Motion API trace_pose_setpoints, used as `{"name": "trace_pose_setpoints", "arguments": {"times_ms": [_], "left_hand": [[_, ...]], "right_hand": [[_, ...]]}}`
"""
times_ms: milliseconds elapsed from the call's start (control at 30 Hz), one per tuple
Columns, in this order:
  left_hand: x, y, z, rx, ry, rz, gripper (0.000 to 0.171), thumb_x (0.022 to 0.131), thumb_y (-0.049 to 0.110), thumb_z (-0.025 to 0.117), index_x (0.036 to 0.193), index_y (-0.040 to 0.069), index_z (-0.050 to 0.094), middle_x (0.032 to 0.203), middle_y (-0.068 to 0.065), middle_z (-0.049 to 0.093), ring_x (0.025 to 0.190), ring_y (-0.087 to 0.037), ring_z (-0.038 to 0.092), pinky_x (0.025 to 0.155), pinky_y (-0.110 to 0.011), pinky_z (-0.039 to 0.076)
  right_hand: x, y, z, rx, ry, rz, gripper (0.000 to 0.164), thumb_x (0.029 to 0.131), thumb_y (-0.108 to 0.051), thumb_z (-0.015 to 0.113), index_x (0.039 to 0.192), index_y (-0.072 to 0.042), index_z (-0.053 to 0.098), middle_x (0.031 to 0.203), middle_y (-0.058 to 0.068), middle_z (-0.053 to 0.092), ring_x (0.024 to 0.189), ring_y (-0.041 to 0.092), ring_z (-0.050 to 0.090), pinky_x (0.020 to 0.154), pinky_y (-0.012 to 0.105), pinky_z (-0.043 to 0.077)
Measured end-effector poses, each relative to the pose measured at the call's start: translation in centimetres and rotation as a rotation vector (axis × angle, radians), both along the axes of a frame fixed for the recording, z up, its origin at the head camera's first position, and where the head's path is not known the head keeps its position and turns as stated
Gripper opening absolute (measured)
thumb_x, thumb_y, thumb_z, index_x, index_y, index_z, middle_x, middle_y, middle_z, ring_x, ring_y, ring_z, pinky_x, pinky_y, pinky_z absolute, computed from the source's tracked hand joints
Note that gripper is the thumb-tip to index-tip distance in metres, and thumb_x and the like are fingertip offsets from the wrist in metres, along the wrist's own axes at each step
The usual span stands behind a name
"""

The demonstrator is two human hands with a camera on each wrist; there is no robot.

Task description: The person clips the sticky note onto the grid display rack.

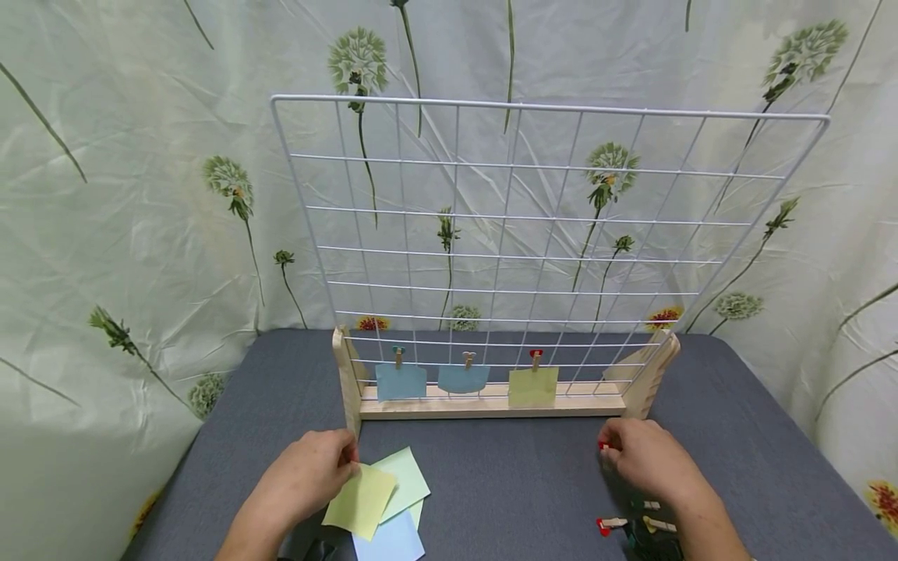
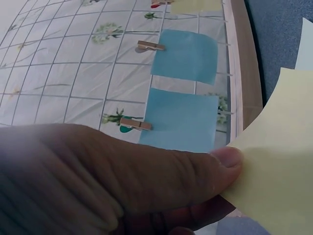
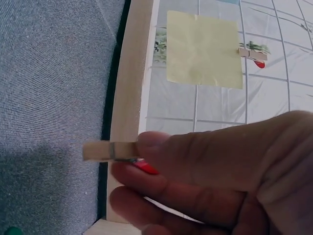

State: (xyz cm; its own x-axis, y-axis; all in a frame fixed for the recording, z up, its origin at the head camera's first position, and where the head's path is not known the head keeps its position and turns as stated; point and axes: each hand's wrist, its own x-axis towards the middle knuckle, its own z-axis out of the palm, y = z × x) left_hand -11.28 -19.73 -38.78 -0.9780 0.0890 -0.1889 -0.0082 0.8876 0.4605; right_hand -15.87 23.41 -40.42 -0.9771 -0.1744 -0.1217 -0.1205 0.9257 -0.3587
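My left hand [image 1: 309, 473] pinches a yellow paper note [image 1: 361, 499] by its corner, over a green note [image 1: 404, 479] and a blue note [image 1: 393, 539] on the cloth. In the left wrist view the thumb lies on the yellow note [image 2: 279, 161]. My right hand [image 1: 652, 460] pinches a small wooden clothespin [image 3: 100, 151] with a red decoration, seen close in the right wrist view. On the white wire grid [image 1: 547, 257], clothespins hold two blue notes [image 1: 401, 382] and a yellow-green note [image 1: 533, 387] along the bottom.
A wooden base [image 1: 491, 409] carries the grid on a dark grey cloth-covered table [image 1: 505, 483]. Below the right hand lie several loose clothespins [image 1: 613, 523], partly hidden by the forearm. A flower-printed curtain [image 1: 140, 234] hangs behind.
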Motion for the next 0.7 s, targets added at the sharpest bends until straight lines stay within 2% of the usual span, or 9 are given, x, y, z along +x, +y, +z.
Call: {"name": "trace_pose_setpoints", "arguments": {"times_ms": [267, 500, 700], "left_hand": [[0.03, 0.06, 0.19, -0.009, 0.035, 0.004, 0.017, 0.091, 0.01, 0.075, 0.082, 0.017, 0.062, 0.071, 0.004, 0.057, 0.062, -0.014, 0.049, 0.058, -0.033, 0.04], [0.16, 0.08, 0.38, -0.009, 0.065, 0.006, 0.018, 0.09, 0.01, 0.076, 0.082, 0.017, 0.062, 0.071, 0.004, 0.057, 0.063, -0.014, 0.049, 0.058, -0.033, 0.04], [0.47, 0.13, 0.69, -0.022, 0.122, -0.002, 0.02, 0.089, 0.011, 0.077, 0.081, 0.019, 0.061, 0.071, 0.006, 0.056, 0.064, -0.012, 0.048, 0.059, -0.032, 0.04]], "right_hand": [[-0.09, -0.26, 0.59, -0.003, 0.031, -0.044, 0.005, 0.091, -0.011, 0.075, 0.094, -0.012, 0.071, 0.084, -0.001, 0.071, 0.071, 0.013, 0.06, 0.064, 0.039, 0.05], [0.22, -0.15, 0.73, -0.038, 0.16, -0.035, 0.008, 0.089, -0.011, 0.076, 0.091, -0.015, 0.069, 0.083, -0.002, 0.074, 0.07, 0.012, 0.062, 0.063, 0.039, 0.049], [0.26, -0.24, 0.91, -0.056, 0.198, -0.043, 0.007, 0.089, -0.011, 0.076, 0.092, -0.013, 0.07, 0.087, 0.001, 0.076, 0.075, 0.016, 0.069, 0.065, 0.041, 0.054]]}}
